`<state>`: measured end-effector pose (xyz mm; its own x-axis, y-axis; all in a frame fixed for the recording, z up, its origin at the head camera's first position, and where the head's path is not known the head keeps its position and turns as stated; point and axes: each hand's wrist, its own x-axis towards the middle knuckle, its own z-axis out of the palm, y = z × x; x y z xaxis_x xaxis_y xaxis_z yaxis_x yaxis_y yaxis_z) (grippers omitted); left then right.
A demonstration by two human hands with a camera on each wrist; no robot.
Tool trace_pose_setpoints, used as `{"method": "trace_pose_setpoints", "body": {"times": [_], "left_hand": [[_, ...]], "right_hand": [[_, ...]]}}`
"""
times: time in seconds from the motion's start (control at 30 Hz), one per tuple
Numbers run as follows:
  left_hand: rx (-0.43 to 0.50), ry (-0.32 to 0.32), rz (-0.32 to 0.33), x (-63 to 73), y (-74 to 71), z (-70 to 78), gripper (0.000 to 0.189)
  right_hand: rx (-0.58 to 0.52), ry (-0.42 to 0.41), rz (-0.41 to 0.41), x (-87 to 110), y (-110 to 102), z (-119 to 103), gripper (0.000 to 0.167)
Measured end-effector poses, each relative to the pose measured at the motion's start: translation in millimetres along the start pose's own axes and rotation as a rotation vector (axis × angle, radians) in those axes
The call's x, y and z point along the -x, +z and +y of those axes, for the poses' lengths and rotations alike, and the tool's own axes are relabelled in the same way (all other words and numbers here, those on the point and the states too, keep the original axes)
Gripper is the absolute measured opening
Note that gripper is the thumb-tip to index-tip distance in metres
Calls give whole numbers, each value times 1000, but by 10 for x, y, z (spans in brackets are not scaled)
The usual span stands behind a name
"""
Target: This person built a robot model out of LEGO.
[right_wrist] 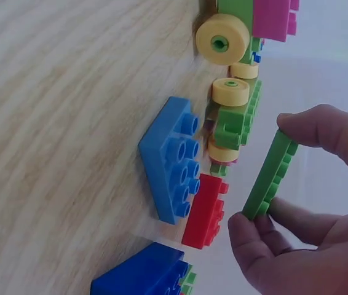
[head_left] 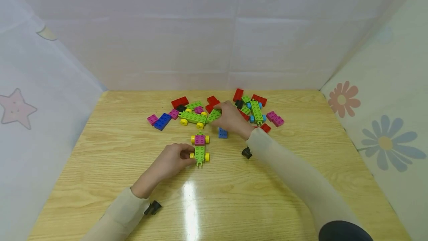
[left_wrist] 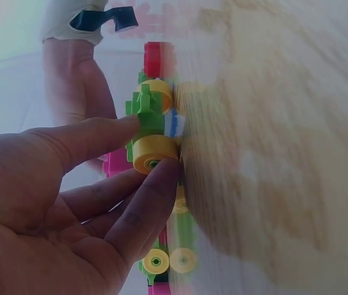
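Note:
My left hand (head_left: 171,161) grips the near end of a green toy car base (head_left: 199,154) with yellow wheels; thumb and fingers are around a yellow wheel (left_wrist: 154,150) in the left wrist view. A pink brick (head_left: 200,140) is fixed on the far half of this base. Farther out, my right hand (head_left: 230,117) pinches a thin green brick (right_wrist: 268,177) by its ends, lifted off the table in the right wrist view. Below it lie a light blue brick (right_wrist: 173,163) and a red brick (right_wrist: 203,212). Another green car base (head_left: 193,117) with yellow wheels stands beside the right hand.
A green car base (head_left: 256,111) with blue wheels stands at the back right, among red bricks (head_left: 259,100) and pink bricks (head_left: 275,118). On the left are a dark blue brick (head_left: 162,121) and a small pink brick (head_left: 152,119). White cloth walls surround the wooden table (head_left: 110,151).

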<state>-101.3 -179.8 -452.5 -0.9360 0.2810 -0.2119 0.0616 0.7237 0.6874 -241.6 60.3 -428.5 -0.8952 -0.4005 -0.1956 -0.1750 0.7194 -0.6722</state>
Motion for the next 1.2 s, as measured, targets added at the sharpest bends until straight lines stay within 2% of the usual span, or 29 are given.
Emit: {"method": "trace_pose_setpoints", "body": {"times": [0.37,0.6,1.2], "left_hand": [[1,18,-4,-10,-4,-12,35],[0,6,-9,-21,-6,-11,35],[5,5,-13,-6,-16,-2,36]], "right_hand": [[-60,-70,-23,161,35,-44,78],[-110,-101,-28,263,43,-95,80],[-119,-158,-103,388,220,-151,73]]}}
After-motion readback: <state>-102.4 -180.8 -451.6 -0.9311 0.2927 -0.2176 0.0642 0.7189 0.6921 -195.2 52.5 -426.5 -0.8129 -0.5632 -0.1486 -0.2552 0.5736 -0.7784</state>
